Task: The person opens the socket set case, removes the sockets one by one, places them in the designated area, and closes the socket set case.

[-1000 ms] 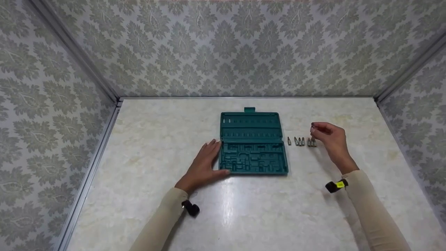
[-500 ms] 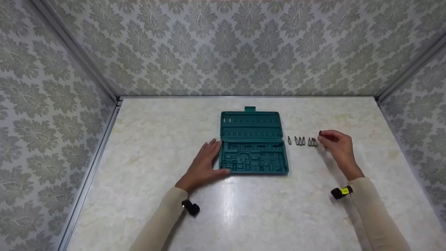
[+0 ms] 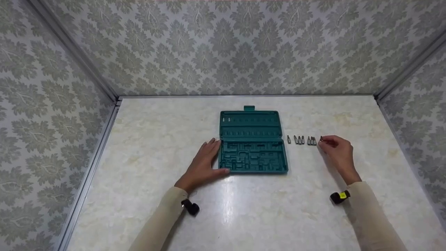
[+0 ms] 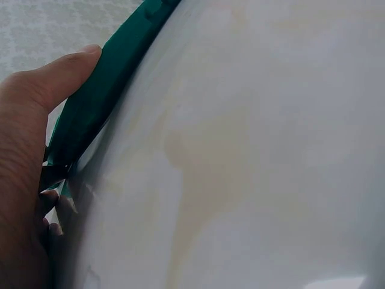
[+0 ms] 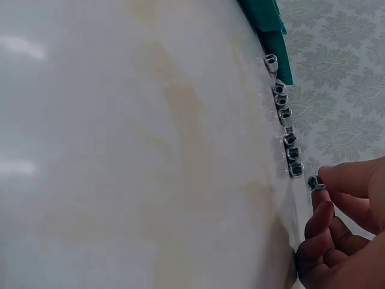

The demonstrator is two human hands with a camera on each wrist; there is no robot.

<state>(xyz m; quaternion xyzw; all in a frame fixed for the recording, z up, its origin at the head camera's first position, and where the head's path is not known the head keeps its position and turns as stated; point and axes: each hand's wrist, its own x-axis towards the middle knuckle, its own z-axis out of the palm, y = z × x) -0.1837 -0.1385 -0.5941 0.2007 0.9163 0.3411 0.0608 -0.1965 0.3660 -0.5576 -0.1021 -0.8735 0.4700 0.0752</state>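
Observation:
A green plastic tool case lies unfolded on the table, with its lid toward the back wall. Against the case's left side rests my left hand, fingers extended and thumb on the front edge; the left wrist view shows the thumb touching the green wall. My right hand pinches a small metal bit socket between thumb and fingers, at the right end of a row. Several similar bit sockets lie in that row right of the case, their square-holed ends facing the right wrist camera.
The case's front half has moulded recesses. A pale marbled table runs back to patterned walls on three sides. Each wrist wears a black camera, the right one with a yellow tag.
My right hand has moved right and toward me with the pinched bit socket, from above the row to just beyond its right end. My left hand and the case have stayed put.

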